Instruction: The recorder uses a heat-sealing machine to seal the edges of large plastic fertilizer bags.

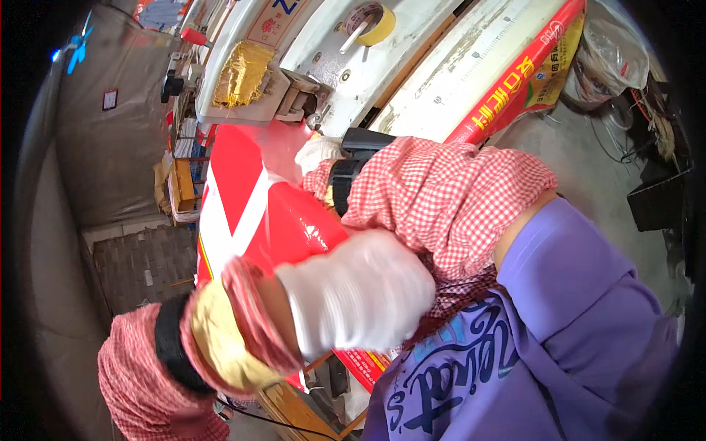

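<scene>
A large glossy red and white plastic sack material (287, 220) hangs from under the head of a white sewing machine (283, 92). My right hand (321, 153), in a white glove, is beside the machine's presser foot, at the upper edge of the red material. Its fingers are too small and partly hidden to read. My left hand (360, 290), also white-gloved, is close to my body in front of the red material; it is smeared by motion and its fingers do not show. Both forearms wear red checked sleeve covers with black straps.
A folded yellow cloth (241, 73) is on the machine head. A yellow tape roll (373, 26) lies on the machine bed. Along the white table's right edge runs a red printed strip (515, 81). A clear plastic bag (607, 55) is at the far right, above a black box (662, 198).
</scene>
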The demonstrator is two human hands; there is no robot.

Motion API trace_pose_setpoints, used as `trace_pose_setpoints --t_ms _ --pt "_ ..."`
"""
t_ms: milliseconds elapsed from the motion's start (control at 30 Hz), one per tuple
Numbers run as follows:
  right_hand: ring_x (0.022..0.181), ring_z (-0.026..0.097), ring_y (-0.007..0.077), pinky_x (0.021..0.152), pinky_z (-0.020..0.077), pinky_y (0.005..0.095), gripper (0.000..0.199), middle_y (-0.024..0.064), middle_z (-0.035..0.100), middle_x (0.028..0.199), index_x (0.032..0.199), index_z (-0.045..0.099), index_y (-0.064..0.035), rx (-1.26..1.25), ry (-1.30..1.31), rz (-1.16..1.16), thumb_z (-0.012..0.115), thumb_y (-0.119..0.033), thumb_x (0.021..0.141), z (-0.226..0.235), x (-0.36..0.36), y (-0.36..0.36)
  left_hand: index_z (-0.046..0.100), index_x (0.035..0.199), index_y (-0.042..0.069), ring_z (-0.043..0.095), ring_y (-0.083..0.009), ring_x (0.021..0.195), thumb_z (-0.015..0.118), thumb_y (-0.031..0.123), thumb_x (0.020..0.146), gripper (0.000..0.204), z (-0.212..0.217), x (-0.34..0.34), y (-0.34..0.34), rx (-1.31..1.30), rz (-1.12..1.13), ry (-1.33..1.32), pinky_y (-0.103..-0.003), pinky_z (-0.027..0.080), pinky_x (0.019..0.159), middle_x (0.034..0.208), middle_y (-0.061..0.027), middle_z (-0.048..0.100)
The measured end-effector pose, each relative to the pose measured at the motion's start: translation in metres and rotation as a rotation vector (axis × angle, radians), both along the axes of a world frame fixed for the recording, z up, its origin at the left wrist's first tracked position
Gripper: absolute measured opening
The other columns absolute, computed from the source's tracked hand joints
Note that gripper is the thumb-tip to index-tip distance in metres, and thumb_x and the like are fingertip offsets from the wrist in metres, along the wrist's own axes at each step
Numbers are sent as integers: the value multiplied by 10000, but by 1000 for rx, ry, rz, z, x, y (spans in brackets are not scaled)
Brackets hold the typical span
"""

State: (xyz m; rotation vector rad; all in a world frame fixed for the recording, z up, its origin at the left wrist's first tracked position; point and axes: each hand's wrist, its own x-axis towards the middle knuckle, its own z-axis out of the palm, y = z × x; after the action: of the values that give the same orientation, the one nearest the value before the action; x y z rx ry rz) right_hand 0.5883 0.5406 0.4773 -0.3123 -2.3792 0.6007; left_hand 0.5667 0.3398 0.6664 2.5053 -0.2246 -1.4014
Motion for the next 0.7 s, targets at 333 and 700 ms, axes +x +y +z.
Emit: trace_pose_setpoints --t_ms 333,700 --pt "738 641 328 626 508 462 215 152 661 816 900 680 -10 -135 1 -122 640 -173 765 -4 2 -2 642 717 46 601 -331 599 584 356 811 329 53 1 28 300 168 266 -416 471 594 607 -146 587" --pt "729 653 316 606 514 451 190 141 669 799 878 691 -26 -200 -10 -238 613 -165 774 -6 8 -5 614 853 52 631 -335 675 573 322 823 275 20 7 17 184 274 50 -417 513 636 679 -133 611"
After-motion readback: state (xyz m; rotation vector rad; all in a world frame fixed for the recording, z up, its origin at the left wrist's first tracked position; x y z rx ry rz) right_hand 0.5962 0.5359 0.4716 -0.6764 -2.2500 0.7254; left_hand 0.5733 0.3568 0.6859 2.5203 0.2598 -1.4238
